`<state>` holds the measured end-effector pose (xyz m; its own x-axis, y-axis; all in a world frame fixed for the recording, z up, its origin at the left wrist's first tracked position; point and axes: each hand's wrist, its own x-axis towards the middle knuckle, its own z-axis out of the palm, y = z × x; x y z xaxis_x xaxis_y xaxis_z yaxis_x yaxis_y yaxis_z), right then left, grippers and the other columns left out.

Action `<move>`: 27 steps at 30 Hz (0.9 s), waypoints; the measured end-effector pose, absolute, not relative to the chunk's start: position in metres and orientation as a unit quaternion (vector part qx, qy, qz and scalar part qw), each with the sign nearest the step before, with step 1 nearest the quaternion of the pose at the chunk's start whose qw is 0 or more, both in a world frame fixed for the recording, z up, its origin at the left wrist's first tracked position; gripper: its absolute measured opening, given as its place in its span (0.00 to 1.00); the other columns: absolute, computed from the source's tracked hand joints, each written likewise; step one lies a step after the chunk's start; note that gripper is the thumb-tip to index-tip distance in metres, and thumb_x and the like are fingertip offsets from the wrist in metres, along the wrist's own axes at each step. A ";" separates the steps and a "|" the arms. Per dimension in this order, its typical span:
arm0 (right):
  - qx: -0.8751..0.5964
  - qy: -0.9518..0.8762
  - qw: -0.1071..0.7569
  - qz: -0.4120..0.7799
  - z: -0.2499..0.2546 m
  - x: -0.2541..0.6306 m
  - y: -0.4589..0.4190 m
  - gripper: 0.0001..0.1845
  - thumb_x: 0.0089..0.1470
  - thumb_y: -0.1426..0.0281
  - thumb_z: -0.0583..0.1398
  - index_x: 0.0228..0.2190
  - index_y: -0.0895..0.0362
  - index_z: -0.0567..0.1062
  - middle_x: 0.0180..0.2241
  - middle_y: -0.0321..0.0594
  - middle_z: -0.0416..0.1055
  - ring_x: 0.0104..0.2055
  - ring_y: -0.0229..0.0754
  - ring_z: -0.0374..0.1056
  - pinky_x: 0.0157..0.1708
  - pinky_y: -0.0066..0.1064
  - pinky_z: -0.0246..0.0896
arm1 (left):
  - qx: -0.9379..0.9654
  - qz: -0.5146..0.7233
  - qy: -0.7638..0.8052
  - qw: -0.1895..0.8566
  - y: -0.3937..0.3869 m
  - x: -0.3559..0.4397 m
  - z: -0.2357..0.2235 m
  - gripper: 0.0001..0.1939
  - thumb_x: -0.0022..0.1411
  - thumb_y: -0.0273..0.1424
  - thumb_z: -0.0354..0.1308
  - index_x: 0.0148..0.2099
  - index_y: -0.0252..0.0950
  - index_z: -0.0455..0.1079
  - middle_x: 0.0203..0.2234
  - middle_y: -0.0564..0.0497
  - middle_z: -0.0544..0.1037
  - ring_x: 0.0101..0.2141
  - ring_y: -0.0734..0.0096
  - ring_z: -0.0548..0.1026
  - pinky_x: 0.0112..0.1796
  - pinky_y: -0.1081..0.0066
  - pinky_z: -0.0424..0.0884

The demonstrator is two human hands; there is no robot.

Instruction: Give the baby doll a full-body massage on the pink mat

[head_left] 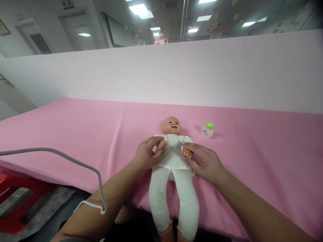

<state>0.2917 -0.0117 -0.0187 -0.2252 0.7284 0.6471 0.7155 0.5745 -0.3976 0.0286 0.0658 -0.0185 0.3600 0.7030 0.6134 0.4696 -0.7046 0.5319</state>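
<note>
At the far left, a red plastic stool [27, 201] stands on the grey floor [46, 208], low beside the bench [83, 124], which wears a smooth pink cover with a few soft creases. Above it, beyond a white partition [161, 74], are pale doors [40, 40]. A grey cable [68, 156] comes in from the left edge, arches over the pink and bends down in front of the person's left forearm [113, 195], ending in a white hooked piece.

Next comes the left hand [147, 153], its thumb and fingers pinching one small hand of a doll between them, at the side of the doll's chest. The doll [173, 156] lies on its back in the middle of the bench, head toward the partition, in a white top and white trousers; its mouth is parted, and its lower legs reach past the near edge of the bench, above the person's dark clothing [131, 228].

The right hand [207, 161] comes in from the other side, thumb below and fingers above, pinching the doll's other small hand near the middle of the top. Beyond the right hand, a little clear bottle [207, 132] with a green cap and a printed label stands upright on the pink cover, near the doll's head but not touching it. Ceiling lights [138, 9] show through the glass above the partition.
</note>
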 end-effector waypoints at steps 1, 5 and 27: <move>-0.436 -0.806 0.399 -0.007 -0.019 0.290 -0.012 0.17 0.65 0.72 0.60 0.54 0.51 0.78 0.52 0.42 0.82 0.54 0.49 0.79 0.55 0.45 0.77 | 0.834 0.418 0.344 0.105 0.064 0.029 -0.019 0.16 0.65 0.34 0.64 0.55 0.43 0.77 0.49 0.47 0.84 0.47 0.60 0.83 0.49 0.61 0.78; -0.380 -0.859 0.340 -0.040 -0.020 0.285 -0.012 0.21 0.61 0.79 0.60 0.53 0.53 0.80 0.53 0.41 0.82 0.58 0.49 0.76 0.61 0.45 0.73 | 0.863 0.382 0.325 0.054 0.062 0.029 -0.020 0.17 0.66 0.36 0.65 0.56 0.43 0.77 0.53 0.46 0.83 0.52 0.58 0.82 0.51 0.60 0.79; -0.551 -0.703 0.449 0.021 -0.020 0.306 -0.002 0.16 0.62 0.62 0.63 0.51 0.47 0.81 0.46 0.38 0.84 0.46 0.50 0.81 0.48 0.44 0.79 | 0.705 0.509 0.418 0.262 0.074 0.022 -0.014 0.15 0.66 0.41 0.65 0.52 0.43 0.81 0.45 0.48 0.85 0.47 0.57 0.82 0.52 0.60 0.77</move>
